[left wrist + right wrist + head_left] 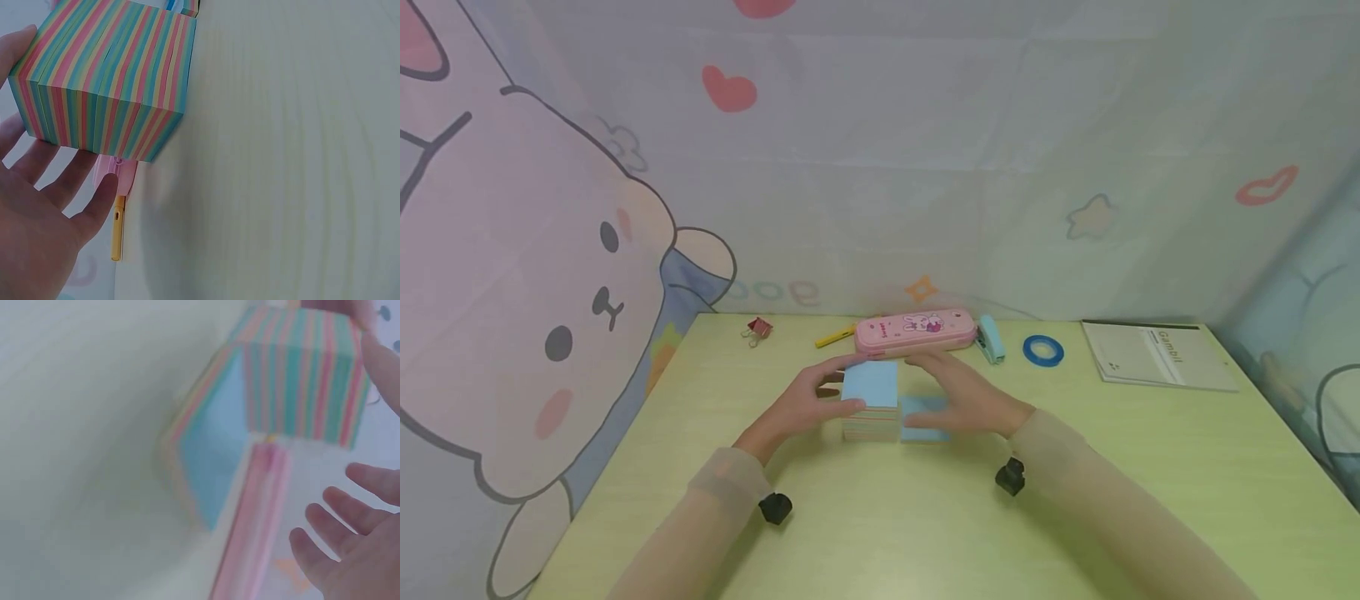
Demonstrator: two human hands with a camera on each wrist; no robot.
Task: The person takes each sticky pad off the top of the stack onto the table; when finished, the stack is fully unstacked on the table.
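Your left hand [805,406] rests with straight, relaxed fingers against the left side of the striped note block [870,398], which stands mid-table [925,517] just near of the pink pencil case [915,330]. Your right hand [962,400], fingers loosely spread, lies over the low blue pad [925,421] touching the block's right side. The block looks dense, but its sheets may shear apart, so hold it by opposite striped sides, low down.

I see a cube-shaped paper note block [870,400] with a pale blue top and sides striped pink, teal and yellow. At its 12 o'clock lies a pink bunny-print pencil case [915,330]. The wooden counter [925,517] is pale yellow-green.
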